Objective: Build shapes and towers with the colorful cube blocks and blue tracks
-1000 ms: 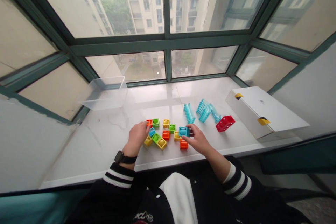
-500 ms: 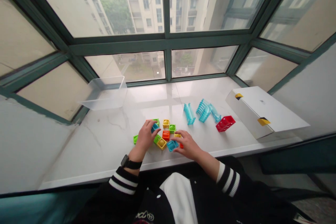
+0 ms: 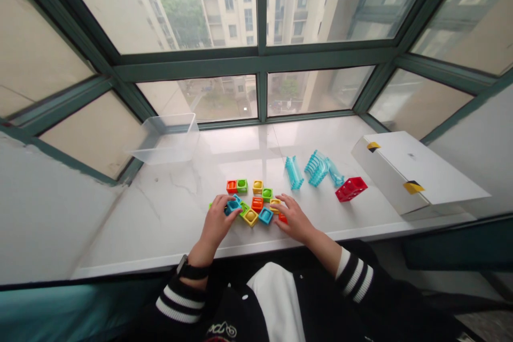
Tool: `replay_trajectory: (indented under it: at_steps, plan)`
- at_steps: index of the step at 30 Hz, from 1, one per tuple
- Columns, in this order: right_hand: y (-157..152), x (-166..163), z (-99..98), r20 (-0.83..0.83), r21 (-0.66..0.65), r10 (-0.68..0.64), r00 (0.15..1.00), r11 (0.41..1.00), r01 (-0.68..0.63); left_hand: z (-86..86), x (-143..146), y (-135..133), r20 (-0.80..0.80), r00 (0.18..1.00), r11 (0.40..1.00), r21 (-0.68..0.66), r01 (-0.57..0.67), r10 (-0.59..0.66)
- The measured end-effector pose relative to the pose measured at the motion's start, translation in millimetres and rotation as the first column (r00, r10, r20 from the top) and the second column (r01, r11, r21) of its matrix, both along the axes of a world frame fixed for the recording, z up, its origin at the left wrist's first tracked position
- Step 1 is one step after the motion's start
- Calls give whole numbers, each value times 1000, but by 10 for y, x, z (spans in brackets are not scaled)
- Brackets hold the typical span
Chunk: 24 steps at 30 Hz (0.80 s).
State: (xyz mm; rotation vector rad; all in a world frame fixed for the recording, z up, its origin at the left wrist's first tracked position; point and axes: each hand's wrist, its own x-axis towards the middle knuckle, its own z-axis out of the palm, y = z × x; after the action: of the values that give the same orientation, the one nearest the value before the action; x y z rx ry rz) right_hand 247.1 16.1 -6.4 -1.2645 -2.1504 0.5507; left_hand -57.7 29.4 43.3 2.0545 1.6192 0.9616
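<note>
Blocks are lying near the front edge of the sill, open room stretching left; a white box is blocking the right, a tub standing back left. Left hand is gripping a blue block, right hand arching half-open over an orange block.

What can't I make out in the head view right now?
Head view:
Leftmost green block: mostly hidden by the left hand.
Rightmost orange block: partly covered by the right hand.
White box: closed, so its inside is hidden.
Lid mark: too small to read.
</note>
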Motion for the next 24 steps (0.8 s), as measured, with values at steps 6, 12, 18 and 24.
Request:
replay_trajectory:
  at_steps: [6, 12, 18, 24]
  plan:
    - [-102, 646, 489, -142, 201, -221, 965, 948, 246, 59, 321, 354, 3, 998, 997, 44, 58, -58]
    - [-87, 1612, 695, -94, 358, -712, 696, 628, 691, 93, 287, 310, 3, 997, 995, 54, 79, -80]
    - [90, 2063, 332, 115, 137, -766, 632, 642, 754, -105, -105, -137, -48, 995, 996, -34, 88, -89]
    - [95, 1981, 324, 133, 30, -779, 613, 621, 783, -427, -87, -320, -179, 971, 987, -28, 156, -158]
